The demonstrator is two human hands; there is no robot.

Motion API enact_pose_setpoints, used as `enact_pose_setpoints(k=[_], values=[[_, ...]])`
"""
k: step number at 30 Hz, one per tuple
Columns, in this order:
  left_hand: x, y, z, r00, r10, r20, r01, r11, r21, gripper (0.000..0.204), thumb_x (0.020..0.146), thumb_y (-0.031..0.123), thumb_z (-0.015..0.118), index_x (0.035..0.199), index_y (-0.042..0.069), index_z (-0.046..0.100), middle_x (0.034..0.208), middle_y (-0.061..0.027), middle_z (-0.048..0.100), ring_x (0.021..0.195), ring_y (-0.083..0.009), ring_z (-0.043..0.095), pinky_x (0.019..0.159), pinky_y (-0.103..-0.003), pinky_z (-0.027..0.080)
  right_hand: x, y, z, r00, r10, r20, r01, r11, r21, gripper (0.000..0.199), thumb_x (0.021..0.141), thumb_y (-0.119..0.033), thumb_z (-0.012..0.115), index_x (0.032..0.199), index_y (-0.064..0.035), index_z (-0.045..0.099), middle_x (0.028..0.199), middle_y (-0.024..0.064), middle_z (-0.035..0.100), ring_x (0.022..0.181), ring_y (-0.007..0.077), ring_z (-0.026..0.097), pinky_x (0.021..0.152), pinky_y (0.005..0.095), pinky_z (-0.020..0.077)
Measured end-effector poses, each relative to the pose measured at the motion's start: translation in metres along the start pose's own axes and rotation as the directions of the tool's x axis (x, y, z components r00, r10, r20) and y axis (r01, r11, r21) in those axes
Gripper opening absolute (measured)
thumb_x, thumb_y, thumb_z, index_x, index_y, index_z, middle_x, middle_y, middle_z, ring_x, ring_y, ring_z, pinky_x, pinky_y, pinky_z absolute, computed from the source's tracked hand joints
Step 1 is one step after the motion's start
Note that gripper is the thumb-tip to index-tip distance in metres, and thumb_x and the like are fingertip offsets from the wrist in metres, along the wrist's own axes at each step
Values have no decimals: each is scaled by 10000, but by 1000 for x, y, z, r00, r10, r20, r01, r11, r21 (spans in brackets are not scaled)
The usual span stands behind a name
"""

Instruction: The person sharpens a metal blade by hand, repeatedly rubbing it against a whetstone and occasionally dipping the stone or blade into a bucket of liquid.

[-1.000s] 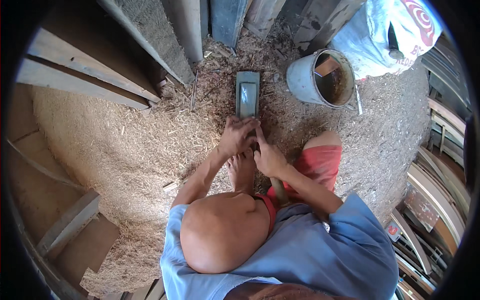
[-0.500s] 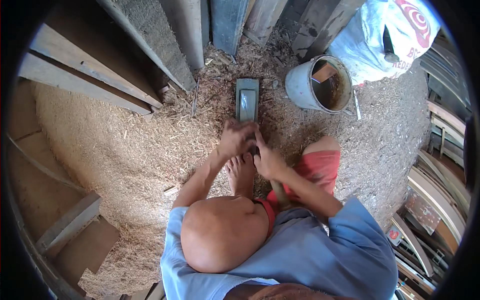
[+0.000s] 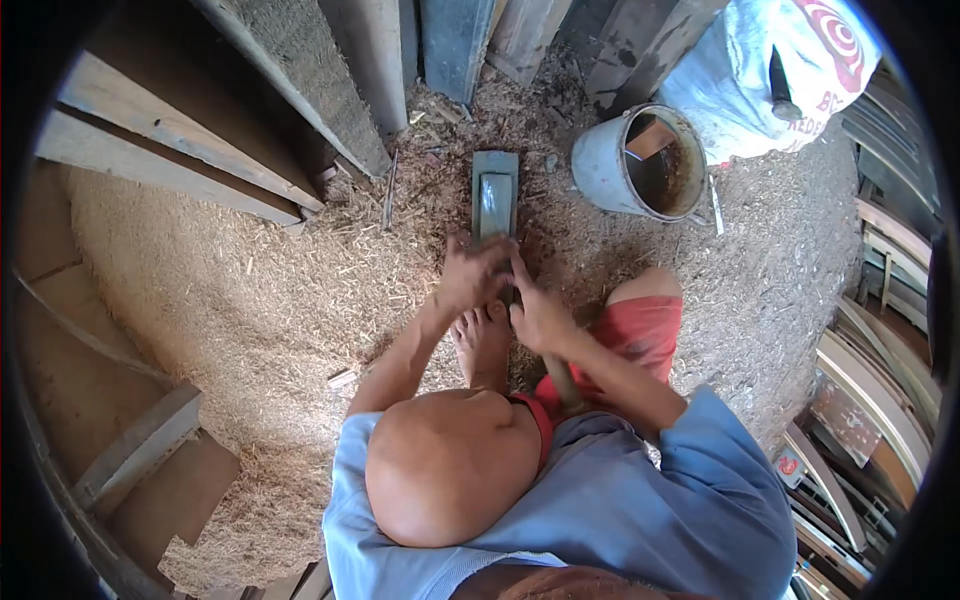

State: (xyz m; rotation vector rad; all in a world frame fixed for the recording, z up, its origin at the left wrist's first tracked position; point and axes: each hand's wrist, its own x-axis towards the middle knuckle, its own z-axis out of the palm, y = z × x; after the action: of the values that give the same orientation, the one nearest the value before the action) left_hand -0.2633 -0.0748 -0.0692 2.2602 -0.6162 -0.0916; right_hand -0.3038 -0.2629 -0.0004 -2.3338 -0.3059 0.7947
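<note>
A grey-green sharpening stone [image 3: 495, 200] with a wet shine lies on a longer block on the ground ahead of me. At its near end my left hand [image 3: 472, 275] is bent over the head of a wooden-handled tool, its fingers partly blurred. My right hand [image 3: 540, 318] closes around the same tool from the right, index finger stretched forward. The tool's wooden handle [image 3: 562, 382] runs back under my right forearm towards my lap. Its dark head is mostly hidden by my hands, so its kind does not show. My bare foot [image 3: 482, 345] rests just below them.
A dirty white bucket [image 3: 605, 170] holding murky water and a brown block [image 3: 650, 140] stands right of the stone. Behind it sits a white sack [image 3: 740, 95]. Upright boards [image 3: 365, 60] line the far side. Wood shavings [image 3: 280, 270] cover the ground; timber pieces [image 3: 870, 390] are stacked at right.
The view has shifted slightly. Both hands remain together at the stone's near end, with only a small movement in the fingers.
</note>
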Motion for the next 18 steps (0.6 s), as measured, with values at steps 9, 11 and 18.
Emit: enact_pose_setpoints(k=[9, 11, 18], values=[[139, -26, -112, 974, -114, 198, 92, 989, 118, 437, 888, 327, 780, 1286, 178, 677, 1196, -26, 745, 1086, -224, 701, 1139, -473, 311, 111, -60, -132, 950, 199, 242, -247, 950, 189, 746, 1028, -302, 544, 1616, -59, 155, 871, 170, 695, 607, 218, 660, 614, 375, 548], [127, 1, -124, 968, 67, -241, -39, 992, 118, 344, 935, 317, 745, 1223, 134, 699, 1097, -94, 772, 1022, -212, 720, 1084, -438, 406, 78, -75, -154, 970, 220, 107, -240, 939, 244, 610, 1072, -329, 492, 1582, -63, 289, 777, 115, 667, 552, 138, 604, 539, 323, 509], [27, 17, -49, 826, -562, 44, 375, 489, -788, 300, 1021, 202, 656, 1239, -4, 669, 981, -80, 746, 859, -130, 696, 744, -283, 580, 29, -31, -82, 982, 177, 67, -151, 521, 840, 273, 1095, -256, 433, 1261, -65, 534, 696, 22, 572, 527, 95, 557, 477, 284, 471]])
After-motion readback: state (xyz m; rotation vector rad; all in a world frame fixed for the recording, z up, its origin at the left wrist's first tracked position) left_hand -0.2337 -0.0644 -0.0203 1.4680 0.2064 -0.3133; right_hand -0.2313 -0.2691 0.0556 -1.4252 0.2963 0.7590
